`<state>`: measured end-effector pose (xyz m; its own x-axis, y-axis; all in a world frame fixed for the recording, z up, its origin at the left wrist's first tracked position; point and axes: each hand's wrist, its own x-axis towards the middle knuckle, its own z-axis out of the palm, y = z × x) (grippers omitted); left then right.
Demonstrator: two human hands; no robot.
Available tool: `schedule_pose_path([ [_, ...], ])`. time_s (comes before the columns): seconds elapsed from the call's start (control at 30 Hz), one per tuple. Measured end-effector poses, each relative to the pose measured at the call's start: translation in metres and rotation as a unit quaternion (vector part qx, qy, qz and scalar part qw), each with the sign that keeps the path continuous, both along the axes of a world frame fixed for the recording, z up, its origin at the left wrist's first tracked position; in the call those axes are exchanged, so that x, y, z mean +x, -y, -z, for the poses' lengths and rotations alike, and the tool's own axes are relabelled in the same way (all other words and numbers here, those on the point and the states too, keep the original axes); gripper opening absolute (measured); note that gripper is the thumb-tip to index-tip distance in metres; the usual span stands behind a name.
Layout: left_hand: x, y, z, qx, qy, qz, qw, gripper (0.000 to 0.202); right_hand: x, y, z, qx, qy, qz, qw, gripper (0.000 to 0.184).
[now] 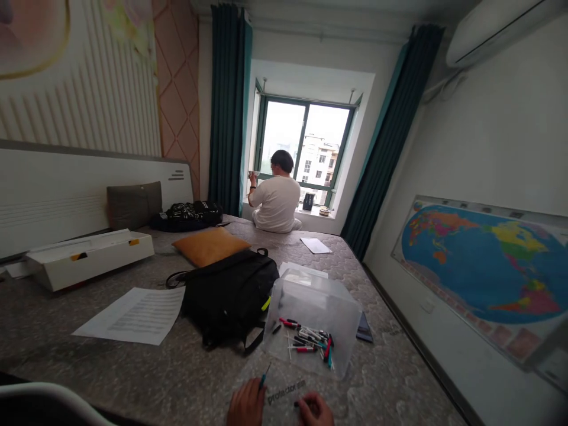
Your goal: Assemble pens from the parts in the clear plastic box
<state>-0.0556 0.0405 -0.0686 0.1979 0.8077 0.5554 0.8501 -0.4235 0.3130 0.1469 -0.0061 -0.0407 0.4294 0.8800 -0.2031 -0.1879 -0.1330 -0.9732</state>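
Observation:
My left hand (pixel 247 403) is at the bottom, its fingers closed round a small teal-handled screwdriver (pixel 263 378) whose thin shaft points up. To its right, my right hand (pixel 316 409) pinches a small black piece (pixel 297 404), too small to name. Between and beyond the hands lies a clear plastic sheet or flap with dark lettering (pixel 286 391). Just past it, a clear plastic box (pixel 319 296) is tipped with its opening toward me. Inside lies a loose heap of slim pen-like pieces (pixel 313 341) in red, black, white and teal.
A black backpack (pixel 231 293) lies left of the box, beside a printed sheet (pixel 133 313). Farther back are an orange cushion (pixel 212 245) and a long white carton (pixel 91 257). A dark phone-like object (pixel 364 328) lies right of the box. Another person (pixel 277 198) sits by the window.

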Motion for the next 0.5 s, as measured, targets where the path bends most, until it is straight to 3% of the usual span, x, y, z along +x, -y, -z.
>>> schedule_pose_path([
  [0.33, 0.001, 0.008, -0.019, -0.048, 0.023, -0.005, 0.999, 0.037, 0.012, 0.011, 0.0, 0.017, -0.067, -0.004, 0.998, 0.06],
  [0.5, 0.001, 0.008, -0.018, -0.037, 0.022, -0.003, 0.999, 0.036, 0.006, 0.012, 0.002, 0.051, -0.095, 0.045, 0.993, 0.064],
])
